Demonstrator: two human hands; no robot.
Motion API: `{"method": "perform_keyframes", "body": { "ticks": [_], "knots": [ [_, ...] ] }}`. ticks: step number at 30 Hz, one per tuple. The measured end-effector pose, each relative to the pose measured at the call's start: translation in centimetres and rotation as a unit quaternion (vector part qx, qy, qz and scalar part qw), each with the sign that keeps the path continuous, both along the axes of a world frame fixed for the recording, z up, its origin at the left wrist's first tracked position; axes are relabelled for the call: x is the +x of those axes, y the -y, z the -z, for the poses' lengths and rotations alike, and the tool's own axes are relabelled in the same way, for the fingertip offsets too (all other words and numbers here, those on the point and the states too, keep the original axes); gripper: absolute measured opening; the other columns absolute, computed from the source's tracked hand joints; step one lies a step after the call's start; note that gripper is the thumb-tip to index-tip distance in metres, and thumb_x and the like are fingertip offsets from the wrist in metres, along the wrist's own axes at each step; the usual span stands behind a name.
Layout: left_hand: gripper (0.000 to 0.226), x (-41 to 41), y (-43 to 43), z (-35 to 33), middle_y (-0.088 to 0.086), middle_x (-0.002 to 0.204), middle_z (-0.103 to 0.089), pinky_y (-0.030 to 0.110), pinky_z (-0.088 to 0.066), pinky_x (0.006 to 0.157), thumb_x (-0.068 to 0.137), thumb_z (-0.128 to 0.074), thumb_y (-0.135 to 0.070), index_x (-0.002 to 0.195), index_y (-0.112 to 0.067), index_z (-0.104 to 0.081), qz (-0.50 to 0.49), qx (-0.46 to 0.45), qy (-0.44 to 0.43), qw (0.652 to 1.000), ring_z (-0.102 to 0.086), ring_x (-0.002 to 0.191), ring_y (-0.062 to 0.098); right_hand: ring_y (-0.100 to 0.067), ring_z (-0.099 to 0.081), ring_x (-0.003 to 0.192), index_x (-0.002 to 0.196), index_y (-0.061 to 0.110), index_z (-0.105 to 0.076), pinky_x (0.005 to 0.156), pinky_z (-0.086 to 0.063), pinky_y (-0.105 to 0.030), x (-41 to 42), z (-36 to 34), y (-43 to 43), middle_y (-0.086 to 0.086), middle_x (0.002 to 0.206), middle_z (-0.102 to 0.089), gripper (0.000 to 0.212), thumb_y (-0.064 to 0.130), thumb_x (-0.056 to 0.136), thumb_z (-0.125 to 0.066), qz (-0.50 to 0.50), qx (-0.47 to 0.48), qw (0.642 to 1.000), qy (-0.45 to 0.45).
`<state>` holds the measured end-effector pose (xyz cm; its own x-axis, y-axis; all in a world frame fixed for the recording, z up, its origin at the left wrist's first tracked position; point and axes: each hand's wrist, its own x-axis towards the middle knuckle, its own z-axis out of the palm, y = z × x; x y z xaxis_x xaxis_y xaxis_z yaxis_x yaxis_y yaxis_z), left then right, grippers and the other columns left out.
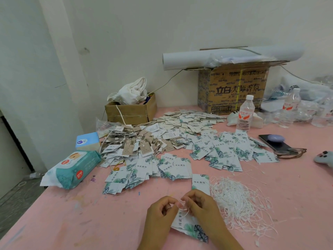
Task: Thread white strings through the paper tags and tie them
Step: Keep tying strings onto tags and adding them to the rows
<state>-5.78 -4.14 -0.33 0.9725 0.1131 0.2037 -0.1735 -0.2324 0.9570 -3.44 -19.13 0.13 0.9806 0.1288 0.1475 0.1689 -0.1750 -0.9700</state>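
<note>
Station: pink table (90, 222), seen from beside the person.

1. L hand (162, 212) and R hand (200, 204) are working close together near the front edge. Both have curled fingers that are pinching one white string (185, 211) between the fingertips.
2. The string is looping down from the fingertips to a leaf-print paper tag (187, 226). The tag is lying partly under the R hand, its printed face up. Whether the string is already passing through the tag's hole can't be judged, as the fingers are covering that spot.
3. Loose white strings (237, 199) are lying in a tangled heap just to the right of the hands.
4. A single leaf-print tag (201, 181) is lying just beyond the R hand.
5. Spread of leaf-print tags (225, 150) is covering the mid-table area. Brown tags (129, 141) w/ strings attached are piled farther left.

Other items:
- Wet-wipes pack (75, 168) and tissue pack (87, 141) are sitting at the left edge.
- Small cardboard box (131, 112) holding white cloth is standing at the wall.
- Large carton (232, 89) is carrying a paper roll (216, 57) on top.
- Water bottle (245, 112) is standing upright in front of the carton; a phone (275, 143) is lying to its right.
</note>
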Motion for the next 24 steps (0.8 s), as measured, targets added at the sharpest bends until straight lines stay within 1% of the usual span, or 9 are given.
{"method": "perform_keyframes", "body": {
  "ticks": [5, 8, 11, 17, 20, 24],
  "knots": [
    [0.019, 0.00, -0.06, 0.06, -0.003, 0.052, -0.037, 0.022, -0.028, 0.051, 0.085, -0.072, -0.015, 0.070, -0.026, -0.073, 0.006, 0.002, 0.001, 1.000, -0.034, 0.054, 0.013, -0.005, -0.054, 0.052, 0.081, 0.013, -0.068, 0.052, -0.041, -0.016, -0.09, 0.05, 0.01, -0.002, 0.062, -0.067, 0.010, 0.015, 0.090, -0.064, 0.001, -0.006, 1.000, 0.004],
    [0.021, 0.01, -0.04, 0.02, -0.004, 0.052, -0.038, 0.021, -0.027, 0.051, 0.085, -0.072, -0.016, 0.069, -0.030, -0.073, 0.007, 0.003, 0.003, 1.000, -0.034, 0.053, 0.012, -0.005, -0.055, 0.052, 0.081, 0.013, -0.068, 0.052, -0.041, -0.016, -0.09, 0.05, -0.02, -0.002, 0.062, -0.067, 0.011, 0.015, 0.090, -0.064, 0.000, -0.007, 1.000, 0.004],
    [0.023, 0.02, -0.05, 0.09, -0.002, 0.053, -0.037, 0.022, -0.027, 0.051, 0.086, -0.071, -0.015, 0.070, -0.030, -0.073, 0.005, 0.005, 0.003, 1.000, -0.033, 0.054, 0.012, -0.004, -0.055, 0.052, 0.081, 0.013, -0.068, 0.051, -0.041, -0.015, -0.11, -0.02, -0.02, -0.002, 0.062, -0.067, 0.010, 0.016, 0.090, -0.065, 0.000, -0.006, 1.000, 0.003],
    [0.022, 0.02, -0.06, 0.07, -0.003, 0.053, -0.037, 0.023, -0.026, 0.051, 0.085, -0.072, -0.016, 0.069, -0.031, -0.073, 0.004, 0.008, 0.005, 1.000, -0.033, 0.054, 0.013, -0.003, -0.054, 0.050, 0.080, 0.013, -0.068, 0.050, -0.040, -0.014, -0.18, -0.08, -0.07, 0.000, 0.060, -0.066, 0.010, 0.015, 0.090, -0.065, 0.002, -0.001, 1.000, 0.002],
    [0.019, -0.03, -0.01, -0.02, -0.005, 0.052, -0.037, 0.022, -0.026, 0.051, 0.085, -0.073, -0.017, 0.069, -0.029, -0.073, 0.002, 0.009, 0.006, 1.000, -0.033, 0.054, 0.012, -0.005, -0.052, 0.048, 0.081, 0.012, -0.069, 0.049, -0.039, -0.014, -0.12, -0.21, 0.05, -0.001, 0.058, -0.065, 0.007, 0.011, 0.088, -0.066, -0.001, 0.018, 1.000, 0.003],
    [0.021, -0.12, -0.11, -0.02, -0.004, 0.053, -0.036, 0.024, -0.026, 0.052, 0.086, -0.071, -0.014, 0.069, -0.027, -0.073, 0.004, 0.016, 0.004, 1.000, -0.033, 0.054, 0.012, -0.004, -0.052, 0.043, 0.086, 0.008, -0.066, 0.044, -0.037, -0.011, -0.18, -0.12, 0.16, -0.009, 0.061, -0.069, 0.007, 0.003, 0.084, -0.069, 0.014, 0.072, 0.997, -0.003]
  ]
}}
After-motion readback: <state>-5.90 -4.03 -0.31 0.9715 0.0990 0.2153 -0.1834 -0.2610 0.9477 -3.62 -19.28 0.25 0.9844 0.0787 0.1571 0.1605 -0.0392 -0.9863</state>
